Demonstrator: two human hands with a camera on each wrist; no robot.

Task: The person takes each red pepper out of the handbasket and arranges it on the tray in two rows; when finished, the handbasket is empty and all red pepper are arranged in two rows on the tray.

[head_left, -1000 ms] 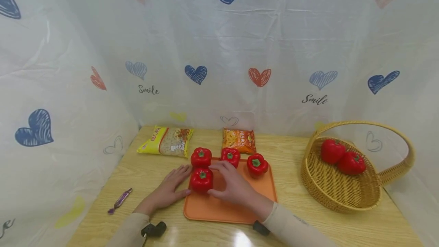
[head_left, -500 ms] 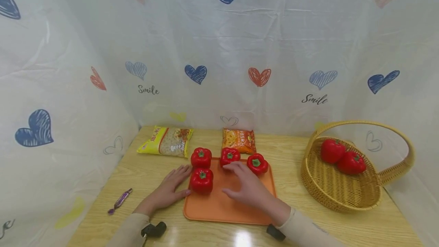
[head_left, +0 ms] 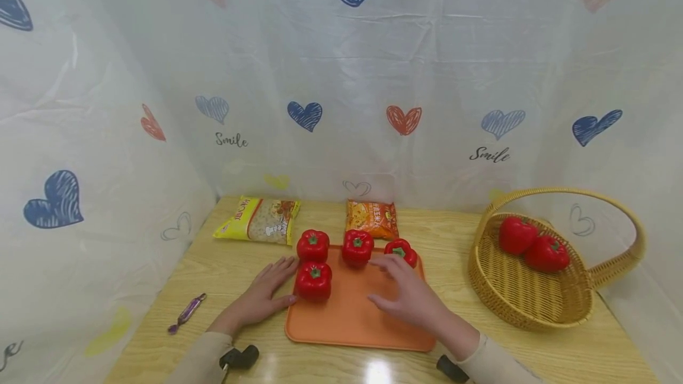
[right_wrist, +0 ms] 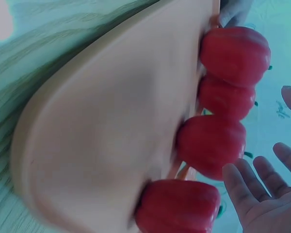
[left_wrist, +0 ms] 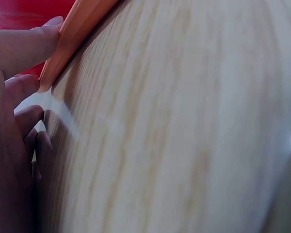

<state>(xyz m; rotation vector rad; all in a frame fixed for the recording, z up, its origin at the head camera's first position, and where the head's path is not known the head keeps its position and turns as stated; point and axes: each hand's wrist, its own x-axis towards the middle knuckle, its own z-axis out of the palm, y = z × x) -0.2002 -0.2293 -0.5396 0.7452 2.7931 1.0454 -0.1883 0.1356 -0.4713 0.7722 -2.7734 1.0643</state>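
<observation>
My left hand (head_left: pixel 259 297) lies flat at the left edge of an orange tray (head_left: pixel 347 325). In the left wrist view its thumb and forefinger touch the tray's rim (left_wrist: pixel 70 46). Over the tray's right half hovers my right hand (head_left: pixel 411 298), fingers spread and holding nothing. Two red bell peppers stand along the left side, a front one (head_left: pixel 313 281) and a back one (head_left: pixel 313 245). Another red bell pepper (head_left: pixel 357 247) stands at the back middle. My right hand partly covers the bell pepper (head_left: pixel 400 249) at the back right.
A wicker basket (head_left: pixel 480 277) with a tall handle stands on the right, two red bell peppers (head_left: pixel 546 253) inside. Behind the tray lie a yellow bag (head_left: pixel 261 220) and an orange snack packet (head_left: pixel 372 218). A purple wrapped candy (head_left: pixel 187 313) lies at the left on the wooden table.
My right hand has let go of the front left bell pepper and moved right across the tray. The left hand has stayed in place.
</observation>
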